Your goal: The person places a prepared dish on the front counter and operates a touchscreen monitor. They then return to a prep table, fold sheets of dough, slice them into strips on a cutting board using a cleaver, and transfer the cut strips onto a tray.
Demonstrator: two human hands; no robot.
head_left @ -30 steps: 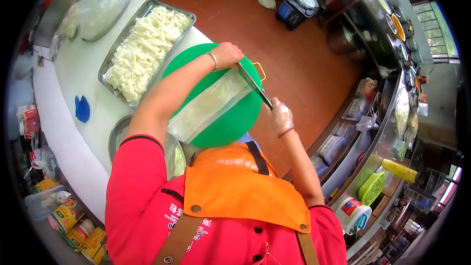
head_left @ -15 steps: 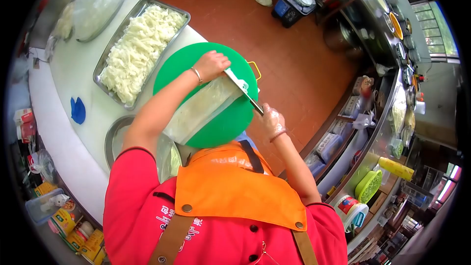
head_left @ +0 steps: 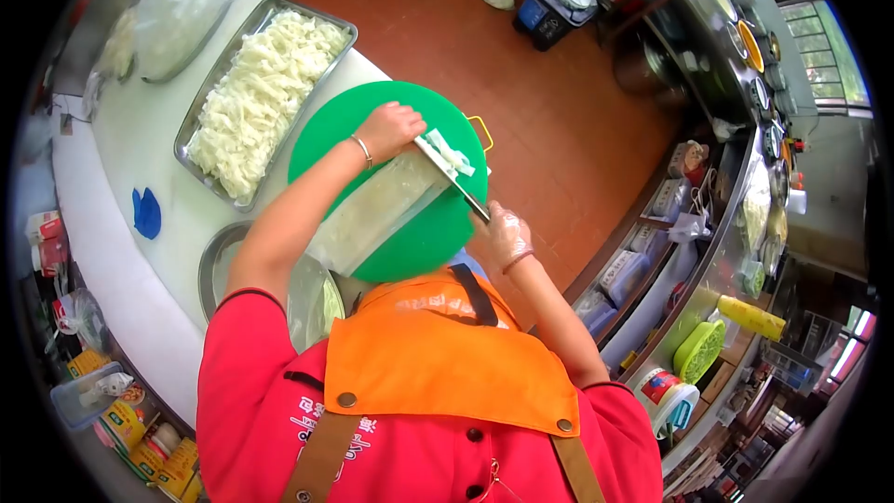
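On a round green board [head_left: 317,135] lies a long, pale, translucent layered sheet [head_left: 372,214]. A knife [head_left: 449,175] rests slantwise across its far end, with cut white strips [head_left: 449,151] beyond the blade. My right hand [head_left: 506,235], in a clear plastic glove, is closed round the knife's dark handle. At the blade's tip end, my left hand [head_left: 391,132] has its fingers curled together and against the knife; a bracelet circles that wrist.
Left of the board, a metal tray [head_left: 180,144] holds a heap of white strips. A round metal pan [head_left: 207,270] stands nearer my body. Blue item [head_left: 146,212] and plastic bag [head_left: 186,14] lie on the white counter [head_left: 140,144]. Shelves [head_left: 633,270] stand at right.
The knife and both hands have shifted left and slightly down along the sheet. Cut white strips now show beyond the blade. The whole view has also shifted a little.
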